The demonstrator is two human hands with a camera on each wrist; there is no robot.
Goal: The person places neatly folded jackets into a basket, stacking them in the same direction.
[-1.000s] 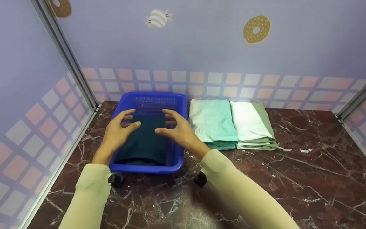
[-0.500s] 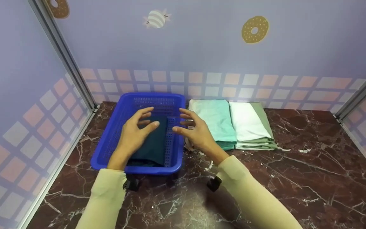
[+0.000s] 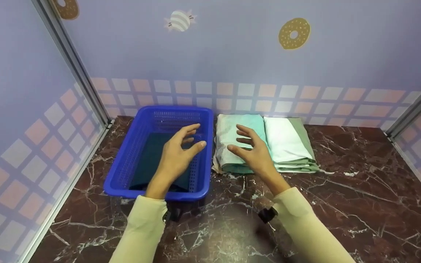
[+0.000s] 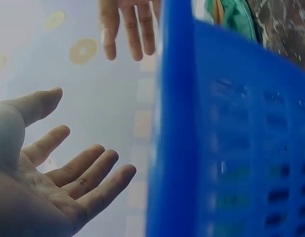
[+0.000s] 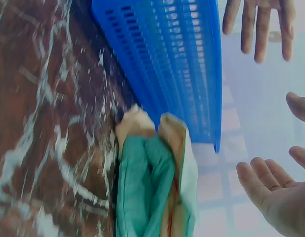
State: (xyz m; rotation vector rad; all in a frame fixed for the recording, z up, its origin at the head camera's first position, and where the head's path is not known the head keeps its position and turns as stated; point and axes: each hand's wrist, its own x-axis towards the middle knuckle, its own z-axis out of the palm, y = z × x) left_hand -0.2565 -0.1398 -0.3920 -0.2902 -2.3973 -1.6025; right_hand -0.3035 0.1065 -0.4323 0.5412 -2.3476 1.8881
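Note:
In the head view my left hand [image 3: 177, 155] hovers over the right part of a blue plastic basket [image 3: 121, 171], fingers loosely bent and holding nothing. Inside the basket lies a dark teal folded cloth [image 3: 150, 157], partly covered from sight by that hand. My right hand [image 3: 256, 153] is above a folded cloth of white fading to turquoise [image 3: 230, 140], its fingers spread and apart from the cloth. The left wrist view has the basket's blue wall [image 4: 231, 123] close beside the left hand [image 4: 68, 182]. Folded green layers [image 5: 142, 187] appear below the right hand [image 5: 276, 192] in the right wrist view.
A white and olive-green folded cloth [image 3: 291, 146] lies right of the turquoise one. The marbled dark red tabletop [image 3: 360, 204] extends to the front and right. A patterned wall [image 3: 232, 47] rises behind, and another wall [image 3: 16, 109] stands at the left.
Both hands have moved to the right, the left across the basket, the right from the basket to above the turquoise cloth. The basket and folded cloths stay in place.

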